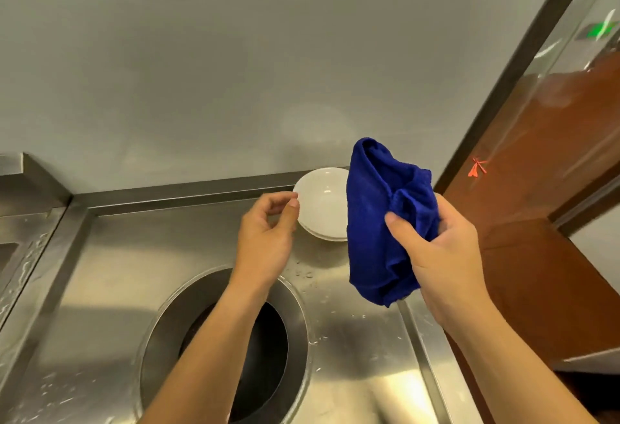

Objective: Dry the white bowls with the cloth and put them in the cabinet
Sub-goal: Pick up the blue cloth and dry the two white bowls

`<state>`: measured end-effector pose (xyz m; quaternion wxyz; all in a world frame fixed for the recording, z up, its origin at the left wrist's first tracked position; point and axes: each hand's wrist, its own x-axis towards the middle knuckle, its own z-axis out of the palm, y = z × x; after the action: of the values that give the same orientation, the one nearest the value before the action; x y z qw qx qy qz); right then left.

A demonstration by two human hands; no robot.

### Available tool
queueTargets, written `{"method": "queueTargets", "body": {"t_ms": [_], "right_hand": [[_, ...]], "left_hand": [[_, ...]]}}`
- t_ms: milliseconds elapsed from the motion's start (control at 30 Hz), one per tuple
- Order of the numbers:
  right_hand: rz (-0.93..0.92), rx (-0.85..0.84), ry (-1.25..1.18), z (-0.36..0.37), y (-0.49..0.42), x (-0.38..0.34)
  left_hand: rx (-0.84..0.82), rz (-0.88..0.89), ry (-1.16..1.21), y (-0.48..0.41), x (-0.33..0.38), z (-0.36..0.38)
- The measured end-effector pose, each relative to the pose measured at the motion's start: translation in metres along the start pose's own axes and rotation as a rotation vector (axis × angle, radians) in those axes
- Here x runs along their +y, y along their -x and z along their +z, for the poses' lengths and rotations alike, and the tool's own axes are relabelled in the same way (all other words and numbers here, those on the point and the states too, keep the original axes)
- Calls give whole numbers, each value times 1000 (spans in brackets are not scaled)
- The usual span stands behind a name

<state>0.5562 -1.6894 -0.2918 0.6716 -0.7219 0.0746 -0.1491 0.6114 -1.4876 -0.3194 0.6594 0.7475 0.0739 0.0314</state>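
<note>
A small stack of white bowls (323, 203) sits on the steel counter (127, 276) against the back ledge, its right part hidden by a blue cloth (382, 222). My right hand (443, 252) grips the bunched cloth and holds it up in the air, in front of the bowls. My left hand (268, 235) hovers just left of the bowls with fingers loosely curled, thumb tip near the rim, holding nothing.
A round dark opening (235, 349) is cut into the counter below my left forearm. Water drops lie on the steel around it. A grey wall (235, 71) stands behind. A brown wooden door (536, 155) and floor lie to the right, past the counter's raised edge.
</note>
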Motion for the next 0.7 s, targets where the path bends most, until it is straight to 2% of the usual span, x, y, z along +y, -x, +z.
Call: {"method": "queueTargets", "body": {"t_ms": [167, 267, 500, 700], "right_hand": [[87, 26, 23, 13, -17, 72], [125, 51, 28, 15, -23, 111], [191, 112, 9, 7, -23, 165], [242, 138, 40, 1, -19, 170]], "left_hand": [[-23, -207, -153, -37, -72, 28], [-24, -263, -200, -58, -106, 44], [18, -248, -213, -112, -150, 70], [15, -176, -399, -130, -148, 69]]}}
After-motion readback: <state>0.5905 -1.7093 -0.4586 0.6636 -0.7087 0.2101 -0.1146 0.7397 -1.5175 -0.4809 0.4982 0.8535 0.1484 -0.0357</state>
